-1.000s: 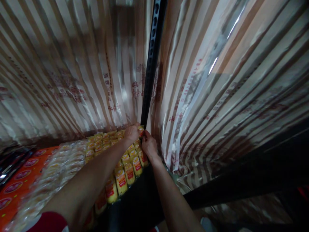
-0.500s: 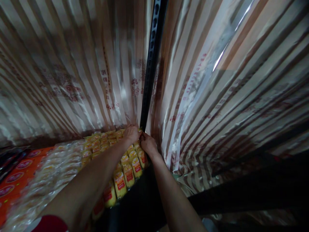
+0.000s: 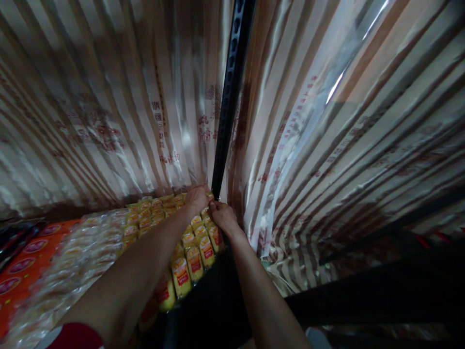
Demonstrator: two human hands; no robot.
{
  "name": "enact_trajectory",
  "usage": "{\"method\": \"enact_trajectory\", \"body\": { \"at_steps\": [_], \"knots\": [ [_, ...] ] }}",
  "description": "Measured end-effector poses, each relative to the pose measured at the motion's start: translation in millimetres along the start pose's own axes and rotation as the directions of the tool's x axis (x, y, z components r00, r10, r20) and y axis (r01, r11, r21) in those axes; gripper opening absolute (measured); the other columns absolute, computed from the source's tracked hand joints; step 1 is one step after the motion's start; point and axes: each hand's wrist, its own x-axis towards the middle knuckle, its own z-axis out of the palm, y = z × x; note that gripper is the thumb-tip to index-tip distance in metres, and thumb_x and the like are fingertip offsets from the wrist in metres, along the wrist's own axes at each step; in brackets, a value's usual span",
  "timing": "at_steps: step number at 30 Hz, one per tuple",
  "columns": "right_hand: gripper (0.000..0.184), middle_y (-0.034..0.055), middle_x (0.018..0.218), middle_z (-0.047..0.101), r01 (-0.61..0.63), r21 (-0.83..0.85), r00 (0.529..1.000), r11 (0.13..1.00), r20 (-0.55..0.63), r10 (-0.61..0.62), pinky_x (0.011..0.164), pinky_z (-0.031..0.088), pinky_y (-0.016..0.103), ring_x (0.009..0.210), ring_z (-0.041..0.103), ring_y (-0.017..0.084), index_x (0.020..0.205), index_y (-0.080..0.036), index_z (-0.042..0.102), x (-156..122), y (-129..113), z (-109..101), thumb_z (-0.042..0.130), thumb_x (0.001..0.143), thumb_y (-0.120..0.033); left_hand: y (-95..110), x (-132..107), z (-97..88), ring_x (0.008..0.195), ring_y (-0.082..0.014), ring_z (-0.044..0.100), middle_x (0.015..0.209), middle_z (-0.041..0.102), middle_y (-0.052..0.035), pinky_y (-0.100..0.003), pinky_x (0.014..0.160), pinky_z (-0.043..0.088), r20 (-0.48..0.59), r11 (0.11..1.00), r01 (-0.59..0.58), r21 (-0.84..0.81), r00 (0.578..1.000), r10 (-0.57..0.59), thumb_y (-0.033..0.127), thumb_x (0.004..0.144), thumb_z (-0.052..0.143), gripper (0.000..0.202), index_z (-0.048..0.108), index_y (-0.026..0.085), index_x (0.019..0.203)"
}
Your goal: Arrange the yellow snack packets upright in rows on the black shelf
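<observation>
Both my hands meet at the foot of a black perforated shelf upright [image 3: 232, 87]. My left hand [image 3: 197, 198] curls over the back end of a row of yellow snack packets [image 3: 189, 257] with red labels, its fingers closed on one of them beside the upright. Touching it from the right, my right hand [image 3: 222, 216] has its fingers pinched together at the same packet. What exactly each finger grips is hidden and dim.
Glossy striped packages with red print hang in dense rows on both sides of the upright [image 3: 327, 135]. Clear-wrapped goods [image 3: 87, 247] and orange packs [image 3: 22, 271] lie left of the yellow packets. A dark shelf edge [image 3: 363, 295] runs at lower right.
Both hands stay at the base of the upright. The right hand has edged slightly up and left against the left hand; the view shifted a little.
</observation>
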Motion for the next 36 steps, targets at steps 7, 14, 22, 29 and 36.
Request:
{"method": "enact_trajectory", "body": {
  "at_steps": [7, 14, 22, 29, 36],
  "knots": [
    [0.041, 0.0101, 0.089, 0.071, -0.074, -0.023, 0.995, 0.997, 0.06, 0.075, 0.068, 0.044, 0.028, 0.084, 0.064, 0.022, 0.095, -0.02, 0.069, -2, -5, -6, 0.033, 0.09, -0.04, 0, 6, 3.5, 0.097, -0.0199, 0.059, 0.102, 0.066, -0.0089, -0.026, 0.082, 0.044, -0.003, 1.0, 0.012, -0.007, 1.0, -0.012, 0.017, 0.071, 0.056, 0.027, 0.065, 0.019, 0.096],
    [0.045, 0.0094, 0.084, 0.071, -0.026, 0.055, 0.999, 0.998, 0.039, 0.024, 0.065, 0.043, 0.026, 0.079, 0.064, 0.02, 0.085, -0.018, 0.07, -1, 1, -2, 0.031, 0.091, -0.04, -3, 3, 4.6, 0.097, -0.0194, 0.059, 0.101, 0.067, -0.0068, -0.027, 0.084, 0.044, -0.007, 1.0, -0.01, -0.027, 1.0, 0.01, 0.019, 0.072, 0.056, 0.03, 0.063, 0.021, 0.101],
    [0.045, 0.0082, 0.078, 0.07, -0.005, 0.06, 0.999, 0.998, -0.038, 0.007, 0.062, 0.041, 0.023, 0.075, 0.063, 0.018, 0.081, -0.017, 0.069, -8, -5, -10, 0.03, 0.092, -0.036, 8, -19, -11.7, 0.103, -0.0182, 0.055, 0.103, 0.065, -0.0067, -0.028, 0.092, 0.04, -0.197, 0.994, -0.051, -0.095, 0.98, 0.031, 0.013, 0.077, 0.046, 0.03, 0.065, 0.019, 0.099],
    [0.034, 0.0058, 0.092, 0.069, 0.109, 0.233, 0.984, 0.966, -0.165, -0.072, 0.073, 0.044, 0.024, 0.085, 0.062, 0.017, 0.1, -0.018, 0.064, -46, -25, -37, 0.035, 0.089, -0.031, 37, -88, -38.5, 0.096, -0.0152, 0.056, 0.096, 0.065, -0.0043, -0.027, 0.091, 0.041, -0.335, 0.951, -0.001, -0.308, 0.936, -0.108, 0.006, 0.074, 0.042, 0.03, 0.064, 0.018, 0.089],
    [0.034, 0.0074, 0.101, 0.065, 0.142, 0.493, 0.968, 0.858, -0.251, -0.016, 0.081, 0.047, 0.028, 0.091, 0.061, 0.016, 0.112, -0.017, 0.054, -176, -37, -43, 0.035, 0.089, -0.034, 50, -245, -29.8, 0.099, -0.0121, 0.055, 0.101, 0.063, -0.0013, -0.024, 0.091, 0.041, -0.289, 0.812, -0.16, -0.562, 0.957, -0.011, 0.005, 0.079, 0.036, 0.033, 0.059, 0.022, 0.093]
  ]
}}
